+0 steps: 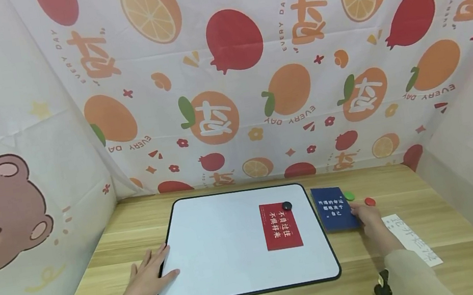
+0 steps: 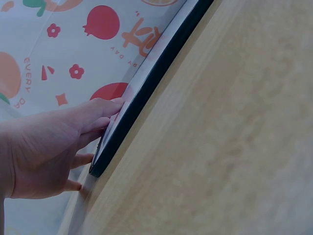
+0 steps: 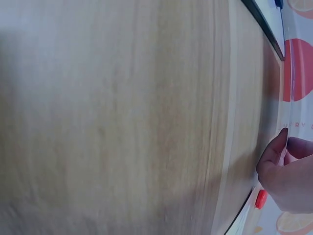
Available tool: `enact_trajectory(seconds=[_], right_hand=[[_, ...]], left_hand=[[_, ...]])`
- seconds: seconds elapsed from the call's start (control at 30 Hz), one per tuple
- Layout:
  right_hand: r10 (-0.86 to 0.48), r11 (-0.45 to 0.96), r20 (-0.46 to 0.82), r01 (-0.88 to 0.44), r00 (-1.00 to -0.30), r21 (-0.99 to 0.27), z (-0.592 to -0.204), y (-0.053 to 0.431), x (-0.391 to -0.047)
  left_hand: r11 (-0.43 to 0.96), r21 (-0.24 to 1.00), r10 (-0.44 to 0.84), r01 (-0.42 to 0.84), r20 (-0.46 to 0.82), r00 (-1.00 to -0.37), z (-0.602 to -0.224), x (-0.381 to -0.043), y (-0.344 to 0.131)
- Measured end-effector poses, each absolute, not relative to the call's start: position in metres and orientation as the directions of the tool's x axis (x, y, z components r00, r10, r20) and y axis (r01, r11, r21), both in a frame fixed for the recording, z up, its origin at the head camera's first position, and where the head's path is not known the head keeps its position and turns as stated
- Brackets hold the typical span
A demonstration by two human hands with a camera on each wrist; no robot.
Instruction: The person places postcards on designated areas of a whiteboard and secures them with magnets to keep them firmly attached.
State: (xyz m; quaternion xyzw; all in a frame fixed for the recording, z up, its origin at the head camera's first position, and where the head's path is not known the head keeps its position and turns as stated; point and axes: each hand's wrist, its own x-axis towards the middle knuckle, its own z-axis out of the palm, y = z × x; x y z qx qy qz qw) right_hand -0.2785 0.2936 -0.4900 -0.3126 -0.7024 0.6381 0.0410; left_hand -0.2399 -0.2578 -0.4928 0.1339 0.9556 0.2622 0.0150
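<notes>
One right hand, grip pinching the three-o'clock edge of a navy rectangular card with white lettering; card just beside a black-rimmed white rectangular board, at its three o'clock. One left hand, fingers spread, on the board's nine-o'clock edge.

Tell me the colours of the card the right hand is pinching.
The card is dark blue with white lettering, shown best in the head view.

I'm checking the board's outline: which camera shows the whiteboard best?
The head view: it shows the whiteboard nearly whole, with the left hand over its left edge. The left wrist view shows part of its dark rim and a sliver of surface; the right wrist view, only one corner.
</notes>
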Motion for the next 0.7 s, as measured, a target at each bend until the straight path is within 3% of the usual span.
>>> enact_trajectory(seconds=[0.7], right_hand=[[0.379,-0.011,-0.298,0.317,-0.876,-0.948,-0.469,0.267,-0.268]], left_hand=[[0.827,0.504,0.263,0.248,0.043,-0.964,-0.493,-0.238,-0.259]])
